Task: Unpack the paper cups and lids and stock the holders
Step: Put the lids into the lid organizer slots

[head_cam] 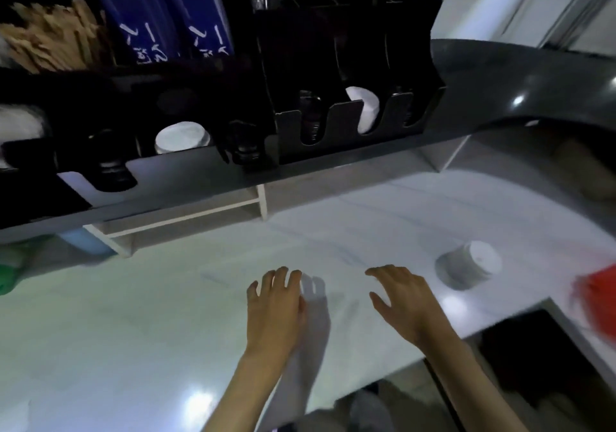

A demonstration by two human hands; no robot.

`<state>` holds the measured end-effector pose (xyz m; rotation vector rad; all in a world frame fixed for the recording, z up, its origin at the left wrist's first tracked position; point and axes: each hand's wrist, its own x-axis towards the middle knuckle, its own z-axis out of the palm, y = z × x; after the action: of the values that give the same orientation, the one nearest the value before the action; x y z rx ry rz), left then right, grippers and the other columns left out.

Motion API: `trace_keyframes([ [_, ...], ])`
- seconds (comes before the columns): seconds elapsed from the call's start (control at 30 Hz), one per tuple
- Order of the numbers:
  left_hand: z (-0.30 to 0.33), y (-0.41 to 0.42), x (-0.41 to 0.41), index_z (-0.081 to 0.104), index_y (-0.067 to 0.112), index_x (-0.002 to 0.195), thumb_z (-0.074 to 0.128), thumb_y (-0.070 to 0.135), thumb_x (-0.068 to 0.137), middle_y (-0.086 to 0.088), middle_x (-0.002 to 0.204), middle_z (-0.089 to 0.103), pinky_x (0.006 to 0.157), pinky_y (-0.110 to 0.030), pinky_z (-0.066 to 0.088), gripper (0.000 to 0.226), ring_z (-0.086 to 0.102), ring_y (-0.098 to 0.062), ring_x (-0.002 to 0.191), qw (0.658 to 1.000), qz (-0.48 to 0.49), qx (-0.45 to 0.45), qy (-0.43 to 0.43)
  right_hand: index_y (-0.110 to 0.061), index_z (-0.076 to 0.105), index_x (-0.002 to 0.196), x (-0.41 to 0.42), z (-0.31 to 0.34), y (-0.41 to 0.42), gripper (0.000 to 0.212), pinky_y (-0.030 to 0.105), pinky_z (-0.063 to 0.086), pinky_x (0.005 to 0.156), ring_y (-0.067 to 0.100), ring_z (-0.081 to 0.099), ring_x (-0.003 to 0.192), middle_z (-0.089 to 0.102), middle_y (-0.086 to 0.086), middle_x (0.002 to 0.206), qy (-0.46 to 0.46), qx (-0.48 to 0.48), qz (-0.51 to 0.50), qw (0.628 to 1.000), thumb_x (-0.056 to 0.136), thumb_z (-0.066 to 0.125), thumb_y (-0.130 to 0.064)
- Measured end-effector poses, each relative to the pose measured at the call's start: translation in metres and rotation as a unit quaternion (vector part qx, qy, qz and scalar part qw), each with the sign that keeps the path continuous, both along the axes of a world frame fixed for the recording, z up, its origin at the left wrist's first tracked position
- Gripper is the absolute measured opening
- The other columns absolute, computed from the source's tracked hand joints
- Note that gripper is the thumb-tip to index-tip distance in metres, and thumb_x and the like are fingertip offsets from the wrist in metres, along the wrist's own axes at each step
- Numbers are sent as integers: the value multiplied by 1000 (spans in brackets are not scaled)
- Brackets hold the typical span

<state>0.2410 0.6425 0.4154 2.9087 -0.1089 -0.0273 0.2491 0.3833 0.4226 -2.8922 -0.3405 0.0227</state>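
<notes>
Both hands hover low over the white counter [166, 315], palms down and empty. My left hand [276, 301] has its fingers spread and relaxed. My right hand [403, 295] lies a little to the right, fingers loosely extended. A stack of white lids [470, 270] stands on the counter to the right of my right hand, apart from it. On the dark shelf [366, 158] above stands a black holder [353, 121] with U-shaped slots; white lids [365, 106] show in its middle slot. A second black holder [100, 151] at the left shows a white cup stack [181, 138].
Wooden stirrers [46, 41] and blue boxes [160, 14] fill the shelf's back left. Something red and blurred [596, 301] sits at the right edge. A light blue object [86, 241] and a green one [10, 268] lie under the shelf at left. The counter ends near right at a dark opening [540, 365].
</notes>
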Motion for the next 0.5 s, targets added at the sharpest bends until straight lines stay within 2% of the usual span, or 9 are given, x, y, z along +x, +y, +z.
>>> trace_keyframes([
  [0.1,-2,-31,3,72,25,113,84,22,70,1,118,70,88,-48,55,44,67,-25,108,1000,-14,6,18,-26,64,134,6,-3,-42,41,44,52,96,25,64,121,68,-2,132,-3,2,-27,1000,94,72,-31],
  [0.2,-2,-63,4,73,26,111,84,22,71,4,116,70,85,-46,56,42,68,-24,106,999,-12,-4,32,-24,68,127,20,-8,-87,45,51,50,96,30,66,118,70,1,125,-42,-14,-50,998,84,83,-27],
  [0.3,1,-97,11,69,30,122,73,28,85,6,129,65,96,-44,51,37,62,-22,119,999,-5,-17,30,-25,65,132,41,-14,-133,55,68,35,110,30,61,126,67,0,128,-56,-22,-98,993,82,86,-28],
  [0.37,4,-118,18,67,30,127,66,30,91,6,135,62,100,-43,48,36,59,-21,124,999,6,-24,27,-24,62,136,56,-21,-165,60,70,30,113,32,54,134,63,5,138,-32,-23,-127,991,82,85,-31],
  [0.5,6,-158,30,62,30,135,59,33,97,7,142,57,102,-40,43,38,54,-20,129,999,30,-31,32,-25,59,141,78,-38,-217,69,63,42,109,36,46,141,50,9,153,60,-25,-142,988,80,84,-43],
])
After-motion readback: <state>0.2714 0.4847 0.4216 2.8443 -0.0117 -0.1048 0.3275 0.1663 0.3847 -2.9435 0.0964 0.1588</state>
